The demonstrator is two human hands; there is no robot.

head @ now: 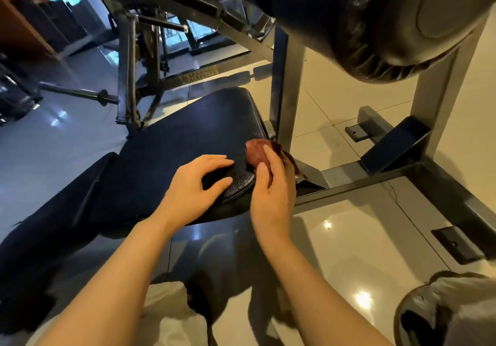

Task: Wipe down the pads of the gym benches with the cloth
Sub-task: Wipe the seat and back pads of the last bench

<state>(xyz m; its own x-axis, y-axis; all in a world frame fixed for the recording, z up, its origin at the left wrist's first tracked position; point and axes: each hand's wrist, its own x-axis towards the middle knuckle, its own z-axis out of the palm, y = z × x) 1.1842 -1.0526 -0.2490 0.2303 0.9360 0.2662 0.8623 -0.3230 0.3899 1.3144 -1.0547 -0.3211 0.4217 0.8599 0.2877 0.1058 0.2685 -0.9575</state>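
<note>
Seat pad wipe, near corner.
My right hand (pixel 271 192) grips the maroon cloth (pixel 256 153) against the black seat pad (pixel 174 141); left hand (pixel 192 187) rests there, grip relaxed. No legible writing.

Dim, wide-angle warped edges; ceiling-light glare on glossy floor (pixel 362 251).
</note>
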